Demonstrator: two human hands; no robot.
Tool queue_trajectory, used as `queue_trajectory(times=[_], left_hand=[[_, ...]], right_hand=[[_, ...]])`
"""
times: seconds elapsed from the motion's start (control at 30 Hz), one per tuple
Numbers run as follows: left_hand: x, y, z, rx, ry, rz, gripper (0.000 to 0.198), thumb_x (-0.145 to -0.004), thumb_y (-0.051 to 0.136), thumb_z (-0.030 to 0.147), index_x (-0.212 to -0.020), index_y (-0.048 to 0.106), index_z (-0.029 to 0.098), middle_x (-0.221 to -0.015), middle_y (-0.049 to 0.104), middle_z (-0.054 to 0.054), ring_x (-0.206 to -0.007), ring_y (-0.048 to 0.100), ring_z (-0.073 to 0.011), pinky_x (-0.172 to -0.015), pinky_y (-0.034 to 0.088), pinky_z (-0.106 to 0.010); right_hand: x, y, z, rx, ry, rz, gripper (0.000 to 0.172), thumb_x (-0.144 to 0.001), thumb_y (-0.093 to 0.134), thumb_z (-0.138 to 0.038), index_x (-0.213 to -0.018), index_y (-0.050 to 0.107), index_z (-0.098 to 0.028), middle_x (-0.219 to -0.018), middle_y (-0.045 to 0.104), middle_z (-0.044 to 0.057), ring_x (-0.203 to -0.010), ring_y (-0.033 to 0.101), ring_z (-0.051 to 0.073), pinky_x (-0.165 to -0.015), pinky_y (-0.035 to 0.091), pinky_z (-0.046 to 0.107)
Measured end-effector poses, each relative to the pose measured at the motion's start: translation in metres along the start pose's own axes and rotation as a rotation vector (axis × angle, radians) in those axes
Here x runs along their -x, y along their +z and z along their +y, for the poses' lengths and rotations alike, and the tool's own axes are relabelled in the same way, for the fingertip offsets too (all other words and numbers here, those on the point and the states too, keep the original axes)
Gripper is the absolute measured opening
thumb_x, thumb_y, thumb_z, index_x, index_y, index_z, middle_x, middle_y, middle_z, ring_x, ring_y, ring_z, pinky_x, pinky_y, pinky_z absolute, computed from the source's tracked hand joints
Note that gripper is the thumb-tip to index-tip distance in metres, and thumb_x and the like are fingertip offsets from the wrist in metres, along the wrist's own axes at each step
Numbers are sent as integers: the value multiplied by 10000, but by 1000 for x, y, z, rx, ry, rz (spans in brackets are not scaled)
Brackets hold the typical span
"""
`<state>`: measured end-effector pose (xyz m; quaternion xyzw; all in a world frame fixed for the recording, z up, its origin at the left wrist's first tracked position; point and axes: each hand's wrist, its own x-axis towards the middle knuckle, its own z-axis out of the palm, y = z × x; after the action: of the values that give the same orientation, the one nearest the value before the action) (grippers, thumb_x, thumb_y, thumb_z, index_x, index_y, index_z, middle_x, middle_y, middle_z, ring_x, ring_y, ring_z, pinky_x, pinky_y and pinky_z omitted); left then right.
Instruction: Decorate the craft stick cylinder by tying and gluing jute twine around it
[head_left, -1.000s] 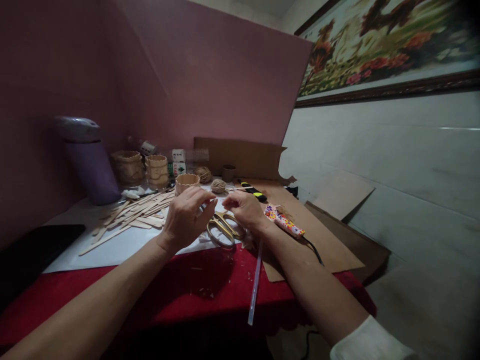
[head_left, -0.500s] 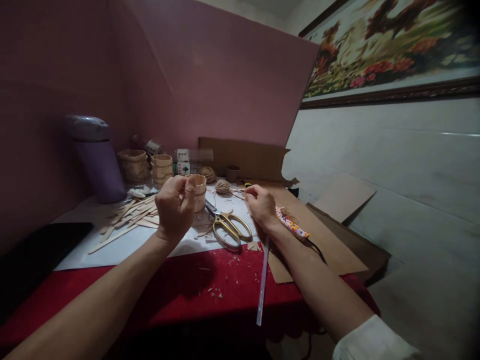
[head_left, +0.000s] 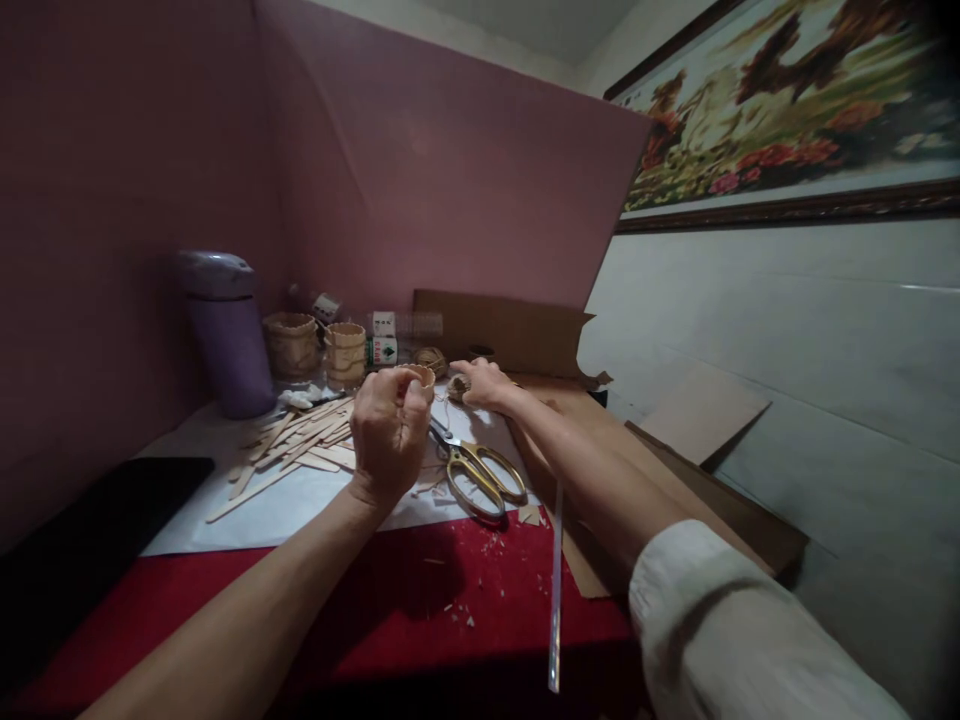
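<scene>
Past the purple flask (head_left: 225,335) and the scattered craft sticks (head_left: 296,448), the left hand (head_left: 390,430) hovers above the surface (head_left: 360,610), its grip curled into a tight fist; what it pinches is hidden. Just behind it stands the small stick cup (head_left: 421,376). The right hand (head_left: 486,383) lies on the twine ball (head_left: 457,388); I cannot tell whether its grip clasps it. Any strand drawn off is best kept taut, clear of the scissors (head_left: 484,475)

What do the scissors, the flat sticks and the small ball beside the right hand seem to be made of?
Scissors: metal, it seems; glossy gold-coloured handles, duller grey blades.
Flat sticks: probably bare wood; pale, matt, thin.
Small ball: likely twine; brown, rough-looking, though blurred.
</scene>
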<state>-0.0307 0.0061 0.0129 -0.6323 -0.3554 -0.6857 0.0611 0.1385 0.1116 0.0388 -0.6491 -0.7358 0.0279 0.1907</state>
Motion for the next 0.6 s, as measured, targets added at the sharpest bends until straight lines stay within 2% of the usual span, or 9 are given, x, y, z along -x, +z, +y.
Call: queue_trajectory(times=[0.07,0.13,0.23,0.37,0.43,0.5,0.53,0.6], left_hand=[[0,0,1,-28,12,0,151,-923,469,247,-858,590,183,-799,631,-47,-756,570,-203,-722,438,-337],[0,0,0,-48,14,-6,155,-928,467,240,-855,590,180,-804,633,-50,-761,573,-203,-726,441,-338],[0,-1,-2,-53,0,-8,154,-923,468,230,-875,600,168,-821,634,-62,-776,580,-209,-737,449,-347],[1,0,-6,7,-50,-33,129,-870,507,201,-923,617,156,-829,635,-54,-752,586,-194,-728,459,-338],[0,2,-6,66,-100,-59,130,-840,526,184,-931,616,160,-805,631,-34,-719,584,-174,-710,460,-321],[-6,6,-2,160,-177,-113,127,-826,550,190,-936,606,164,-774,616,-13,-683,575,-153,-679,461,-299],[-10,9,2,226,-233,-136,152,-815,576,197,-961,599,162,-792,619,-12,-669,572,-141,-657,462,-287],[-20,17,15,371,-343,-195,340,-730,681,179,-1054,583,156,-926,648,-37,-597,536,-101,-578,448,-260]], right_hand=[[-13,11,-3,-20,-8,-52,646,-613,731,-114,-1220,671,-325,-1198,661,73,-1098,624,292,-913,498,360],[-21,17,-3,-59,-8,-60,523,-596,735,-113,-1090,713,-286,-1111,679,65,-1035,645,276,-894,508,355],[-26,7,1,-180,-1,29,422,-619,719,-116,-1024,692,-228,-1089,668,73,-999,646,245,-885,514,336],[-21,-41,4,-449,12,169,382,-765,606,-181,-1144,571,-205,-1074,653,49,-845,651,165,-707,576,297],[-11,-70,3,-571,-12,185,370,-751,616,-162,-1113,554,-209,-1049,652,25,-772,639,132,-646,586,280],[4,-94,-2,-689,-41,169,350,-681,666,-116,-1005,572,-206,-952,653,-3,-723,623,123,-627,594,289],[13,-104,-5,-845,-52,135,329,-653,682,-92,-948,580,-197,-904,647,-4,-719,617,129,-630,597,308],[31,-119,-14,-1055,-87,59,296,-640,699,-79,-889,583,-190,-835,637,-9,-725,611,135,-660,601,339]])
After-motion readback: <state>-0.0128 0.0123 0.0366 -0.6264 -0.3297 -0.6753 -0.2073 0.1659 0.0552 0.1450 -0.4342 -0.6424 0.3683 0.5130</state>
